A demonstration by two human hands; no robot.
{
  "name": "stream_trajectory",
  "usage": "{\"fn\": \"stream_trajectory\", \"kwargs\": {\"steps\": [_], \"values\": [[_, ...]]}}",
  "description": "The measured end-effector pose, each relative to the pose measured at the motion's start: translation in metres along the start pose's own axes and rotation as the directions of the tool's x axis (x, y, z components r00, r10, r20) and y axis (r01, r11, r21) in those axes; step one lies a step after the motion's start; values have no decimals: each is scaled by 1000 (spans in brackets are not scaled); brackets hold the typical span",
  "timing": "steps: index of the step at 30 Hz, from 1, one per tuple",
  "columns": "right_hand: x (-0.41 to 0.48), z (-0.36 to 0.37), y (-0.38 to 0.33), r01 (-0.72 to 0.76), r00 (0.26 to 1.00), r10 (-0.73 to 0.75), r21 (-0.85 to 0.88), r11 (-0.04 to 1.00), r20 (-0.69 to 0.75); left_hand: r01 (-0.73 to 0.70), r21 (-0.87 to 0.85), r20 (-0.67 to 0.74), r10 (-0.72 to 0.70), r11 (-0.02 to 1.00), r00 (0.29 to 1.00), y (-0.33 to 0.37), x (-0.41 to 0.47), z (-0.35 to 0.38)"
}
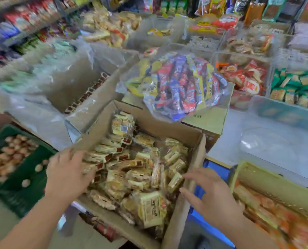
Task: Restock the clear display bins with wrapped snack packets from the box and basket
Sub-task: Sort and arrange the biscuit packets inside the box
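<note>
An open cardboard box (169, 127) in front of me is heaped with yellow wrapped snack packets (137, 169). My left hand (68, 171) lies over the box's left rim, its fingers reaching onto the packets there. My right hand (209, 193) hovers at the box's right wall with fingers spread and nothing in it. A green basket (20, 191) of small round wrapped snacks stands at the left. Clear display bins (243, 56) with red, green and pale packets line the far right.
A clear bag of red, blue and yellow bars (182, 83) lies on a closed carton behind the box. A plastic-lined carton (77, 81) is at the left. A yellow box of orange packets (268, 200) sits at the right, a blue crate (216, 169) beside it. Shelves run along the back.
</note>
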State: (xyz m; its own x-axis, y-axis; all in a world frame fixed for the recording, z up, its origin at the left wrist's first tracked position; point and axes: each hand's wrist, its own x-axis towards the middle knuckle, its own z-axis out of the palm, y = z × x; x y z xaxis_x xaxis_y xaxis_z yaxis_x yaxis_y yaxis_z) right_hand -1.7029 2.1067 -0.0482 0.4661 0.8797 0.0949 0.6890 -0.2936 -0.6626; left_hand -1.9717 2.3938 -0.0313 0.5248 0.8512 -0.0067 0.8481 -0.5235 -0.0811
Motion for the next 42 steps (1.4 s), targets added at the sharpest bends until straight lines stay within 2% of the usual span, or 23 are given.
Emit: {"fn": "stream_trajectory", "kwargs": {"steps": [4, 6, 9, 13, 16, 18, 23, 26, 33, 35, 37, 40, 42], "values": [[28, 30, -40, -127, 990, 132, -97, 987, 44, -49, -127, 99, 62, 991, 993, -40, 24, 32], [44, 43, -51, -183, 961, 223, -229, 956, 162, -80, -155, 76, 93, 985, 993, -47, 24, 47], [69, 63, -64, -241, 859, 384, -394, 887, 338, -130, -202, 42, 141, 971, 989, -53, 26, 57], [95, 100, -74, -417, 731, 526, -326, 849, 435, -297, -173, 25, 306, 939, 952, -51, 31, 57], [103, 142, -77, -402, 629, 640, -519, 754, 442, -339, -178, 49, 353, 924, 934, -53, 32, 56], [105, 169, -80, -367, 608, 681, -617, 697, 408, -349, -188, 62, 366, 918, 929, -55, 31, 56], [106, 193, -76, -316, 673, 676, -710, 629, 299, -373, -209, 55, 392, 904, 918, -59, 31, 60], [111, 182, -74, -339, 717, 653, -698, 631, 243, -375, -213, 52, 393, 902, 918, -59, 32, 62], [149, 112, -77, -538, 773, 615, -350, 767, 159, -376, -251, 12, 391, 892, 920, -59, 31, 65], [169, 88, -80, -544, 808, 576, -219, 810, 124, -375, -257, 23, 393, 891, 919, -59, 31, 64], [188, 74, -83, -499, 847, 518, -158, 852, 122, -373, -265, 34, 395, 889, 918, -58, 31, 62], [207, 77, -81, -362, 902, 408, -272, 892, 139, -419, -272, 16, 439, 866, 898, -56, 31, 58], [208, 90, -73, -311, 903, 406, -443, 841, 137, -508, -299, -20, 527, 808, 850, -48, 31, 53]]}}
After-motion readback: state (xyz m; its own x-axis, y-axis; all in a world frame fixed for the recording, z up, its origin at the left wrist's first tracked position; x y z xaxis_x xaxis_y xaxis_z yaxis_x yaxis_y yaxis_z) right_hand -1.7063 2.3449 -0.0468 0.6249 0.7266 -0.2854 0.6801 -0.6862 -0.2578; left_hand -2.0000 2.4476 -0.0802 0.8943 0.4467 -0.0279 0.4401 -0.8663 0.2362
